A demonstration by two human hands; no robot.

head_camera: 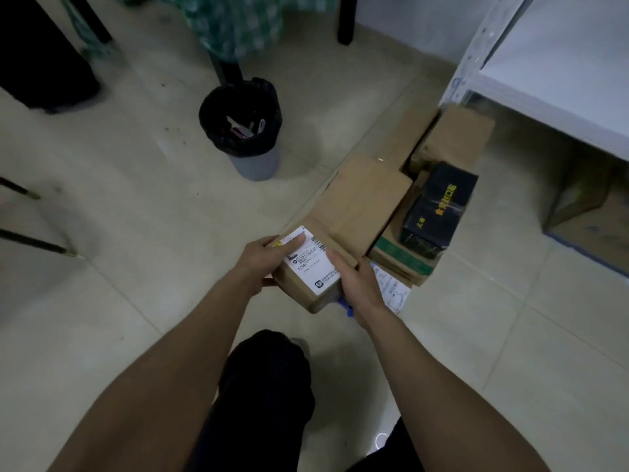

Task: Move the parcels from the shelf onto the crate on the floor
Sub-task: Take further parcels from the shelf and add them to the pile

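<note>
floor (136,301): pale glossy tiles | bin (253,163): grey, black liner | cloth (235,25): green checked, hanging | light: dim

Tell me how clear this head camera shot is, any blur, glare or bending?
Head view: dim, flat light; the parcel in the left hand and right hand is fairly sharp, its small print unreadable; the green cloth at top is blurred; the shelf post leans from the wide lens; a small glare spot on the floor.
</note>
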